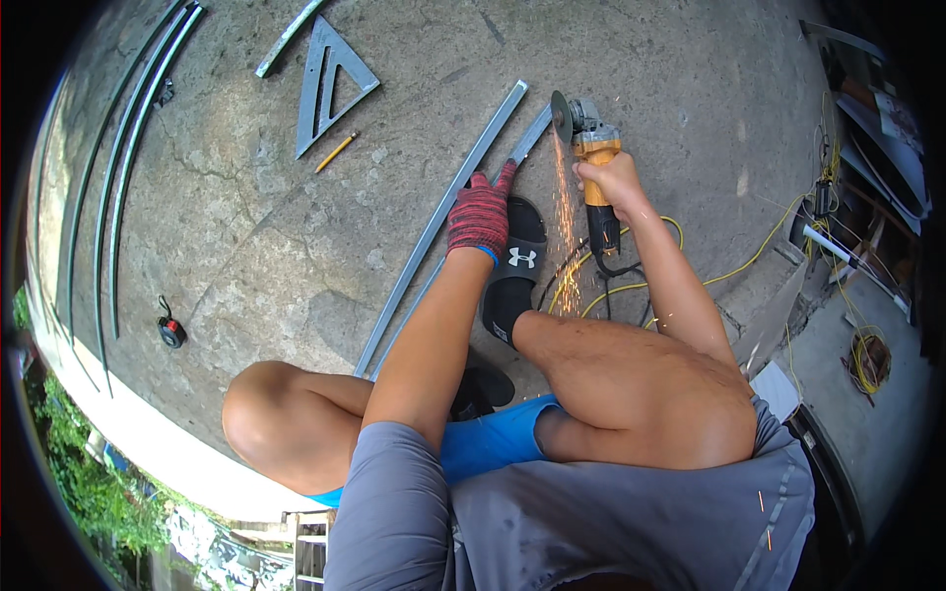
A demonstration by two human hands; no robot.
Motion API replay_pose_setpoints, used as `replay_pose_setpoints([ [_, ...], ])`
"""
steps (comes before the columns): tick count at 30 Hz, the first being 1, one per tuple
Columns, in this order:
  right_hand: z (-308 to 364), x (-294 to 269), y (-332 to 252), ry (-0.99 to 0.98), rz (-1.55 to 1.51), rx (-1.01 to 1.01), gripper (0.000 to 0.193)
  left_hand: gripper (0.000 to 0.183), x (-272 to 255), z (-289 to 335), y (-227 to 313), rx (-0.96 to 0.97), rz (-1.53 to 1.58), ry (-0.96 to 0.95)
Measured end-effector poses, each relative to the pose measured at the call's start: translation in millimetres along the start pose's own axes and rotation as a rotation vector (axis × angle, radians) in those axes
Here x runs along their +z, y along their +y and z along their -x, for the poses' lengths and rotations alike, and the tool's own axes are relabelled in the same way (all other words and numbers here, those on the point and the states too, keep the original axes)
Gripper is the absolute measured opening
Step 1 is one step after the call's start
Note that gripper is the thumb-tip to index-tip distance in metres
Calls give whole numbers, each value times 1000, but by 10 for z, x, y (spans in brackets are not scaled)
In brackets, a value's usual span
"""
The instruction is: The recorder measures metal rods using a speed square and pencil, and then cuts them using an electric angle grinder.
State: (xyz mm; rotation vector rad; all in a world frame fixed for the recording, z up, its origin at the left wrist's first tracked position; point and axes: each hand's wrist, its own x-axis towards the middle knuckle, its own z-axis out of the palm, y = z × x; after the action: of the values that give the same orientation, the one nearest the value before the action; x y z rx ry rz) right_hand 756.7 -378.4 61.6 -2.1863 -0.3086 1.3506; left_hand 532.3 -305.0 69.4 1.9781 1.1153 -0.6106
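My right hand [615, 187], bare, is wrapped round the yellow body of an angle grinder [597, 156]. Its cutting disc [562, 116] stands at the end of a short grey metal bar [532, 138], and orange sparks [566, 212] stream down toward me. In a red and black knit glove, my left hand [479, 219] presses on that bar and grips it against a longer metal bar [406, 284] lying alongside. A black slide sandal [524, 236] on my foot sits beside the glove, close to the sparks. The exact contact between disc and bar is hard to make out.
A metal speed square [335, 84] and a pencil [337, 153] lie ahead to the left. Farther left are long metal bars [126, 163] and a tape measure [171, 330]. The yellow cord [734, 274] runs right, toward scattered wires and boards [877, 158].
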Motion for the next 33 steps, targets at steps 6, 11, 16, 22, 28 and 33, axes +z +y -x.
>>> replay_pose_setpoints([
  [6,-12,9,-81,-12,8,3,24,72,-24,9,5,-1,0,-8],
  [11,-66,16,-89,2,9,-17,25,71,-23,23,5,0,-8,1],
  [16,-55,35,-141,-3,4,-15,25,72,-29,27,-1,-2,-5,-2],
  [22,-104,14,-106,2,-17,-15,24,73,-20,23,12,0,-10,5],
  [28,-100,15,-124,-4,-5,-27,23,73,-33,25,13,0,-15,-1],
  [33,-84,45,-149,10,-1,-16,20,75,19,2,-7,-4,-17,20],
])
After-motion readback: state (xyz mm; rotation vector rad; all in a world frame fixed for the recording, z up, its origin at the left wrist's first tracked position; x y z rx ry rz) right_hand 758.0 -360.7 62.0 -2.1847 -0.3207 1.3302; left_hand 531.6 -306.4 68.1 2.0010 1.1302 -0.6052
